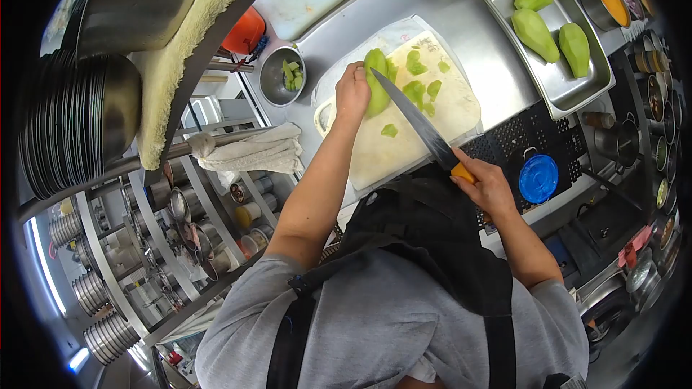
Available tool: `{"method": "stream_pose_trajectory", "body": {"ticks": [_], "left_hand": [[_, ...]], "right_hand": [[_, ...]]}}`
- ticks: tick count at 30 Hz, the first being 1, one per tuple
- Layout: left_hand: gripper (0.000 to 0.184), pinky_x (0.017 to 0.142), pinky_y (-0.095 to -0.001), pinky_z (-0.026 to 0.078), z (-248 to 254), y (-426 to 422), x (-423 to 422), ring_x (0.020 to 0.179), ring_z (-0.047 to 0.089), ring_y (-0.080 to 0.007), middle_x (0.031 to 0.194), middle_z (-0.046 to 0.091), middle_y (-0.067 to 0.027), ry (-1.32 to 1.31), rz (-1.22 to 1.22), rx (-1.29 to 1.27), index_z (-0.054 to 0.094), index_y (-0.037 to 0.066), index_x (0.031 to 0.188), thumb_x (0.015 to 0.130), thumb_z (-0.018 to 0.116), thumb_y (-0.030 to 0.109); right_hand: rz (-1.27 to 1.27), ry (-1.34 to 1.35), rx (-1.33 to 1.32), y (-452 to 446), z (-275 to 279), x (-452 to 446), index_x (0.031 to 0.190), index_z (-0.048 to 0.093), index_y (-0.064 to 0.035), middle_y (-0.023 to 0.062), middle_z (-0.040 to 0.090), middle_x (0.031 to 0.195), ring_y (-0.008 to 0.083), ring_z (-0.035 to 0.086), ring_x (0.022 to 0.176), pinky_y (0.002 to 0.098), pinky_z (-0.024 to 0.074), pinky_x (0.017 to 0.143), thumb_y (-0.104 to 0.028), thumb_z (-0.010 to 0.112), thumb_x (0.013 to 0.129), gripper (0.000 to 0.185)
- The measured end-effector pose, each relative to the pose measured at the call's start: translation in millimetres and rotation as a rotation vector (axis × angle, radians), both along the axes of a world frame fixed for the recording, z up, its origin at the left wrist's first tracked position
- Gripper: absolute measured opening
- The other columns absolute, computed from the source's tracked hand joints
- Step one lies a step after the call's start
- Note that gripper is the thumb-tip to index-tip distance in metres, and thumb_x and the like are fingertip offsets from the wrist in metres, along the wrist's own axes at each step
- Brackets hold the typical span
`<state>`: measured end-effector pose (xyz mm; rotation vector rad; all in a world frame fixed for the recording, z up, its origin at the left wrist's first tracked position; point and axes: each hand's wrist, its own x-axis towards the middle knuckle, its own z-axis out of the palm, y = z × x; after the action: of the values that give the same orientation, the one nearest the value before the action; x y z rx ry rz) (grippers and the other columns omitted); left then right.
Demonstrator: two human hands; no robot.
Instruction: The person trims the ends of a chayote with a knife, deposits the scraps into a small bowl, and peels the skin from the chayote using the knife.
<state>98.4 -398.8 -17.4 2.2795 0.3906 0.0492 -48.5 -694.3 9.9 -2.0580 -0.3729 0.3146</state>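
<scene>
My left hand (352, 92) is closed round a pale green, pear-shaped chayote (377, 83), holding it upright on the white cutting board (404, 151). In my right hand (487, 183) is the orange handle of a large kitchen knife (418, 119). Its long blade points up and left, with the tip at the chayote's right side; whether it touches cannot be made out. Thin green slices (416, 92) lie scattered on the board to the right of the chayote, and one piece (389, 130) lies below it.
A steel bowl (282, 76) with green pieces stands left of the board. At the right, a deep steel tray (559, 101) holds three peeled chayotes (534, 34). A blue lid (538, 179) lies near my right hand. A white towel (249, 148) hangs over a rail.
</scene>
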Motion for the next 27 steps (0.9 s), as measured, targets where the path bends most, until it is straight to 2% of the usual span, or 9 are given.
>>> {"method": "stream_pose_trajectory", "body": {"ticks": [4, 7, 10, 13, 18, 21, 23, 24, 27], "left_hand": [[0.037, 0.092, -0.0428, 0.048, -6.8, 4.5, -2.8, 0.102, 0.064, -0.0398, 0.105, 0.068, -0.0262, 0.01, 0.07, -0.059, 0.067, -0.001, 0.11, 0.098, 0.042, 0.024], [0.036, 0.091, -0.0429, 0.048, -7.5, 0.9, -3.9, 0.101, 0.065, -0.0392, 0.104, 0.068, -0.026, -0.013, 0.067, -0.078, 0.067, -0.001, 0.109, 0.097, 0.043, 0.023], [0.036, 0.09, -0.043, 0.049, -4.7, -2.5, -8.2, 0.099, 0.065, -0.039, 0.102, 0.069, -0.0255, -0.029, 0.027, -0.058, 0.067, -0.001, 0.108, 0.097, 0.043, 0.022], [0.035, 0.089, -0.043, 0.049, -3.6, -8.0, -13.9, 0.097, 0.066, -0.0388, 0.099, 0.07, -0.0251, -0.032, 0.005, -0.032, 0.068, 0.0, 0.109, 0.097, 0.043, 0.021], [0.035, 0.087, -0.0415, 0.05, -4.5, -2.7, -18.7, 0.095, 0.067, -0.0371, 0.097, 0.07, -0.024, -0.019, 0.004, -0.062, 0.069, 0.0, 0.106, 0.097, 0.044, 0.023], [0.036, 0.086, -0.0395, 0.05, -8.0, 12.5, -18.3, 0.093, 0.067, -0.0353, 0.096, 0.071, -0.0226, 0.019, 0.023, -0.135, 0.07, 0.0, 0.103, 0.096, 0.046, 0.027], [0.039, 0.086, -0.0374, 0.05, -3.0, 23.8, -17.1, 0.092, 0.067, -0.0337, 0.096, 0.071, -0.0218, 0.137, 0.051, -0.107, 0.07, 0.001, 0.102, 0.096, 0.049, 0.032], [0.038, 0.087, -0.0307, 0.047, 5.2, 26.4, -14.4, 0.093, 0.064, -0.0203, 0.1, 0.071, -0.0146, 0.288, 0.051, -0.157, 0.07, 0.001, 0.108, 0.096, 0.054, 0.033], [0.043, 0.091, -0.0308, 0.047, -0.3, 27.3, -15.6, 0.098, 0.066, -0.0229, 0.104, 0.071, -0.0169, 0.222, -0.017, -0.182, 0.068, 0.0, 0.117, 0.095, 0.056, 0.035]], "right_hand": [[0.007, -0.015, 0.034, -2.2, -0.8, 3.5, 0.138, 0.056, -0.0144, 0.0154, 0.067, 0.087, 0.0332, 0.066, 0.079, 0.04, 0.0532, 0.072, -0.008, 0.077, 0.078, 0.064], [0.06, 0.014, -0.06, -1.4, -5.9, 16.4, 0.138, 0.057, -0.0154, 0.0159, 0.068, 0.089, 0.0348, 0.066, 0.082, 0.0413, 0.0533, 0.074, -0.007, 0.076, 0.078, 0.063], [-0.001, -0.089, -0.028, 3.1, -20.0, 33.3, 0.138, 0.056, -0.0157, 0.0192, 0.069, 0.101, 0.0381, 0.067, 0.089, 0.0434, 0.053, 0.077, -0.009, 0.076, 0.079, 0.062], [-0.051, -0.045, -0.06, -3.5, -31.9, 48.9, 0.137, 0.057, -0.0153, 0.0203, 0.069, 0.1, 0.0387, 0.067, 0.088, 0.0433, 0.053, 0.077, -0.01, 0.076, 0.08, 0.06], [-0.091, -0.063, -0.044, -4.2, -20.7, 46.2, 0.136, 0.059, -0.0157, 0.0221, 0.069, 0.097, 0.0399, 0.067, 0.087, 0.043, 0.0528, 0.076, -0.011, 0.075, 0.081, 0.057], [-0.123, 0.047, -0.054, -4.9, -20.5, 37.4, 0.136, 0.058, -0.0128, 0.0241, 0.068, 0.097, 0.0403, 0.067, 0.088, 0.042, 0.0532, 0.077, -0.013, 0.076, 0.081, 0.058], [-0.208, 0.025, -0.038, -5.2, -18.8, 27.6, 0.134, 0.059, -0.0077, 0.0251, 0.068, 0.098, 0.0404, 0.067, 0.089, 0.0416, 0.0535, 0.078, -0.014, 0.077, 0.081, 0.056], [-0.213, 0.026, -0.041, -6.8, -19.0, 22.5, 0.134, 0.059, -0.0077, 0.0251, 0.068, 0.098, 0.0404, 0.067, 0.089, 0.0416, 0.0535, 0.078, -0.014, 0.077, 0.081, 0.056], [-0.23, -0.043, 0.01, -7.7, -23.0, 8.5, 0.13, 0.06, -0.004, 0.0244, 0.068, 0.099, 0.04, 0.067, 0.091, 0.0413, 0.0537, 0.08, -0.014, 0.076, 0.082, 0.052]]}}
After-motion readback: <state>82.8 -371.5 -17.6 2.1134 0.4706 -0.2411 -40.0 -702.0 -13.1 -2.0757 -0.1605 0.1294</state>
